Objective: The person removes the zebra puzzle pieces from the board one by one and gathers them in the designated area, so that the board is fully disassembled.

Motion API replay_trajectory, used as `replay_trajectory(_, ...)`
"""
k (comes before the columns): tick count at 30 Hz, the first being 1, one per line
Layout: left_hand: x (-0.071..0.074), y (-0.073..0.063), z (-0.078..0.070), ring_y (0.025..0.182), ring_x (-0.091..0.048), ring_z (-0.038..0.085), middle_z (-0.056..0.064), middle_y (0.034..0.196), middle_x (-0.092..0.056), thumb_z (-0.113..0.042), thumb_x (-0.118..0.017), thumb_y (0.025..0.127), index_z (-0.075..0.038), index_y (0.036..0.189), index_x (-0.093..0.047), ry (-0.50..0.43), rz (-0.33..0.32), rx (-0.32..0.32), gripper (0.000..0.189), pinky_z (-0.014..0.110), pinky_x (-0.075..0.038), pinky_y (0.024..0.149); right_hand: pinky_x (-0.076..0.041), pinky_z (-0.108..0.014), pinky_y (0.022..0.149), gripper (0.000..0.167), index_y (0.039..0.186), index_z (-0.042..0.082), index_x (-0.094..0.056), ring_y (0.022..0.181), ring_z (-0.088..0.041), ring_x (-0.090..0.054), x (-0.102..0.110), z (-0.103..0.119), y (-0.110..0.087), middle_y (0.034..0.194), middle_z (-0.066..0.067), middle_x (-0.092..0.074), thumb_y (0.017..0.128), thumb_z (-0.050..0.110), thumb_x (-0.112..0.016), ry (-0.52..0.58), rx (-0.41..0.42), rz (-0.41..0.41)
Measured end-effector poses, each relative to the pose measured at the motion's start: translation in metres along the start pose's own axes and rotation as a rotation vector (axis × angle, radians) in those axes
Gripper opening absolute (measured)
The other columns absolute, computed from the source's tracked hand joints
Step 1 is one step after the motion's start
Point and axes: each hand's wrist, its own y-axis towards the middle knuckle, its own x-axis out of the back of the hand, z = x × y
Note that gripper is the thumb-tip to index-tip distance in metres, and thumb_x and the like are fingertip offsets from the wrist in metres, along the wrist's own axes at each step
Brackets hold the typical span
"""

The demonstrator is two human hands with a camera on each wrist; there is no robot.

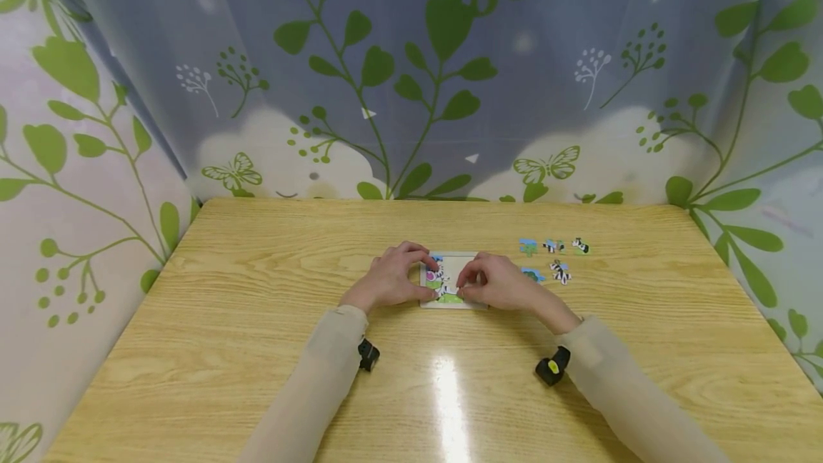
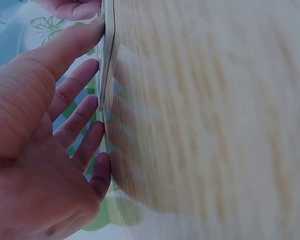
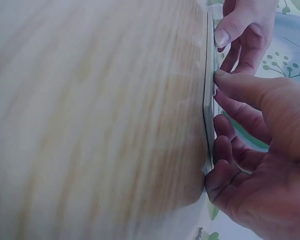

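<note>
A small jigsaw puzzle board (image 1: 454, 306) with a pale frame lies flat on the wooden table between both hands. Fitted pieces (image 1: 442, 290) with zebra stripes, green and pink fill its left and lower parts; the upper middle shows bare backing. My left hand (image 1: 392, 277) spans the board's left side, thumb on the lower left pieces and fingers spread loosely near the top. With thumb and index finger, my right hand (image 1: 504, 283) pinches a puzzle piece (image 1: 458, 291) down at the board's lower middle. The right fingers hide most of that piece and the board's right part.
Several loose puzzle pieces (image 1: 561, 274) with zebra, tree and sky pictures lie on the table (image 1: 257, 349) right of the board, beyond the right hand. A leaf-patterned curtain (image 1: 411, 127) borders the table's back and sides. Each wrist carries a black camera (image 1: 551, 368).
</note>
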Motion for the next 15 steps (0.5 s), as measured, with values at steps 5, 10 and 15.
replay_trajectory(5,0.0000,0.0005,-0.0001,0.145,-0.039,0.037,0.001,0.156,-0.045,-0.040,-0.081,0.087,-0.029,0.122,-0.069,-0.005,-0.002,0.004,0.039,0.063,-0.027,0.116,-0.047,-0.029,0.070,0.008,0.096,0.014,-0.075,0.070,-0.011,-0.055,0.0008,0.0007,0.0000,0.091,-0.002,-0.061,0.092,0.022,-0.076,0.019,-0.007,0.022)
replay_trajectory(10,0.0002,0.0010,-0.0001,0.144,-0.040,0.037,0.001,0.156,-0.046,-0.040,-0.081,0.087,-0.029,0.122,-0.069,-0.003,-0.004,0.003,0.038,0.062,-0.028,0.116,-0.047,-0.028,0.070,0.009,0.097,0.013,-0.074,0.074,-0.010,-0.055,-0.0007,-0.0021,0.0010,0.093,-0.003,-0.064,0.093,0.020,-0.075,0.015,-0.004,0.028)
replay_trajectory(15,-0.0001,0.0016,0.0001,0.144,-0.040,0.037,0.001,0.156,-0.046,-0.040,-0.081,0.087,-0.029,0.121,-0.069,-0.001,-0.005,0.002,0.038,0.062,-0.028,0.115,-0.046,-0.029,0.071,0.009,0.096,0.012,-0.074,0.077,-0.011,-0.053,-0.0023,-0.0032,0.0015,0.089,-0.003,-0.064,0.092,0.020,-0.076,0.010,0.002,0.019)
